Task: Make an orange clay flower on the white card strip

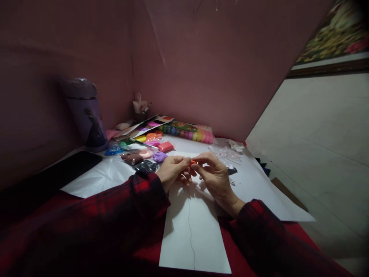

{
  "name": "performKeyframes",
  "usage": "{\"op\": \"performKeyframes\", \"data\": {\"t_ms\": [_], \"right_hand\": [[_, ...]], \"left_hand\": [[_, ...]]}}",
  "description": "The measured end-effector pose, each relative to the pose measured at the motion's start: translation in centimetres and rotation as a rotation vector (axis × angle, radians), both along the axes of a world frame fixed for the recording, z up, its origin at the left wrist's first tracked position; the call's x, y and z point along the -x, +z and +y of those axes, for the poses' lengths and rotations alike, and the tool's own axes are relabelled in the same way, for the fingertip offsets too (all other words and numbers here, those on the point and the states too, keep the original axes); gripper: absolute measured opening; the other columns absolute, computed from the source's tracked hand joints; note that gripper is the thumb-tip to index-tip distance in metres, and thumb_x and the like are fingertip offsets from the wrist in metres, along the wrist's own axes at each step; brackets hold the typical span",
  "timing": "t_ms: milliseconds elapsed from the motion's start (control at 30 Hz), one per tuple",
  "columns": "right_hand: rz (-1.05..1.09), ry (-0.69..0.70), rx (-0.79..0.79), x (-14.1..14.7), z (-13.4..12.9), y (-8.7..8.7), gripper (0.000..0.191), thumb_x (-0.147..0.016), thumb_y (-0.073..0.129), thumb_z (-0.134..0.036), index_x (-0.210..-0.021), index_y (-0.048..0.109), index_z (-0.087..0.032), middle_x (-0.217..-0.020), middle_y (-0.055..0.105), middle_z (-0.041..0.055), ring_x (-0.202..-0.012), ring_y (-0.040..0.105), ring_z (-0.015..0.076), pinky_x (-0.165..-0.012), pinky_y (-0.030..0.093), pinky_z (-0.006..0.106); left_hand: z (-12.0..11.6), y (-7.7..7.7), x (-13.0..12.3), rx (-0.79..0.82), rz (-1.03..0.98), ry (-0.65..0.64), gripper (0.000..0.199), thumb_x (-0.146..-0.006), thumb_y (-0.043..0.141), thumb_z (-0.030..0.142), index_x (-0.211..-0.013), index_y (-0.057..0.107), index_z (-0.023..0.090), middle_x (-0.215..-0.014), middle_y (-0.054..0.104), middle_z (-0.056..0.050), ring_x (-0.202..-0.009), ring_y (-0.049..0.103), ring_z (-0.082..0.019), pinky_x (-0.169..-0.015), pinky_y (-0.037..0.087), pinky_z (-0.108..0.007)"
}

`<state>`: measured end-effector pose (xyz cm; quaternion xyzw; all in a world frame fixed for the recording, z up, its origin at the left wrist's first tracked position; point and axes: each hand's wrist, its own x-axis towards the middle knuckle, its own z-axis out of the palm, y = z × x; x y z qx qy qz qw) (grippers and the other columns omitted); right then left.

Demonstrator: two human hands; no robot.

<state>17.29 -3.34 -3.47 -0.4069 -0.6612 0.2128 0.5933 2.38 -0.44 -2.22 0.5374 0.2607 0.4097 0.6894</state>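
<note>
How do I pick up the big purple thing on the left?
I'd grip the purple container around its middle, coming from the right: it looks tall and rounded, and the pink wall seems close on its left.

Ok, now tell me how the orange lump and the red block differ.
Place: the lump is held up between the fingertips of the left hand and right hand; the block lies among the packets.
Size: the lump looks small, though fingers partly hide it; the block looks bigger.
Color: the lump looks more orange, the block redder.
Shared: both are warm, reddish shades.
</note>
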Motion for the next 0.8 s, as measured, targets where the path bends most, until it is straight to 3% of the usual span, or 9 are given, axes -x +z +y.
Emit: {"op": "performKeyframes", "data": {"t_ms": [133, 267, 367, 467, 633, 800], "right_hand": [[-0.018, -0.016, 0.028, 0.04, -0.21, -0.01, 0.008, -0.081, 0.067, -0.029, -0.085, 0.069, -0.023, -0.085, 0.058, 0.0032, -0.070, 0.057, 0.0151, -0.050, 0.048, 0.025], [0.091, 0.052, 0.092, 0.26, -0.13, -0.12, 0.010, -0.083, 0.064, -0.031, -0.084, 0.065, -0.021, -0.074, 0.060, 0.0005, -0.061, 0.056, 0.0130, -0.046, 0.046, 0.023], [0.132, 0.085, 0.096, 0.33, 0.01, -0.15, 0.009, -0.082, 0.065, -0.030, -0.084, 0.064, -0.021, -0.071, 0.060, -0.0007, -0.059, 0.056, 0.0118, -0.045, 0.046, 0.022], [0.108, 0.091, 0.084, 0.28, 0.08, -0.27, 0.009, -0.083, 0.064, -0.029, -0.086, 0.064, -0.020, -0.074, 0.061, -0.0003, -0.060, 0.056, 0.0118, -0.046, 0.048, 0.022], [0.075, 0.081, 0.084, 0.19, -0.03, -0.41, 0.015, -0.080, 0.067, -0.029, -0.092, 0.062, -0.021, -0.079, 0.062, 0.0001, -0.062, 0.058, 0.0125, -0.046, 0.048, 0.022], [0.060, 0.050, 0.104, 0.19, -0.17, 0.02, 0.010, -0.083, 0.064, -0.029, -0.082, 0.064, -0.019, -0.070, 0.059, -0.0011, -0.053, 0.054, 0.0102, -0.047, 0.047, 0.023]], "left_hand": [[0.30, -0.40, 0.07, 0.001, -0.057, 0.039, 0.036, -0.064, 0.078, 0.039, -0.074, 0.060, 0.010, -0.061, 0.064, -0.003, -0.045, 0.056, -0.009, -0.043, 0.045, -0.019], [0.29, -0.35, 0.05, -0.045, -0.096, 0.105, 0.032, -0.064, 0.080, 0.030, -0.077, 0.059, 0.010, -0.062, 0.064, -0.002, -0.046, 0.056, -0.008, -0.044, 0.045, -0.018], [0.15, -0.14, 0.00, -0.016, -0.087, 0.132, 0.035, -0.066, 0.077, 0.036, -0.083, 0.059, 0.012, -0.064, 0.065, -0.002, -0.047, 0.057, -0.009, -0.044, 0.046, -0.019], [0.13, -0.04, 0.02, -0.004, -0.052, 0.105, 0.036, -0.070, 0.073, 0.043, -0.075, 0.059, 0.010, -0.062, 0.064, -0.003, -0.044, 0.055, -0.008, -0.042, 0.045, -0.020], [0.25, -0.24, 0.10, -0.046, -0.066, 0.108, 0.033, -0.064, 0.079, 0.036, -0.072, 0.061, 0.010, -0.056, 0.061, 0.000, -0.045, 0.055, -0.008, -0.045, 0.044, -0.020], [0.06, -0.22, -0.03, -0.097, -0.081, 0.163, 0.033, -0.060, 0.082, 0.028, -0.079, 0.061, 0.010, -0.062, 0.064, -0.001, -0.049, 0.056, -0.009, -0.048, 0.045, -0.021]]}}
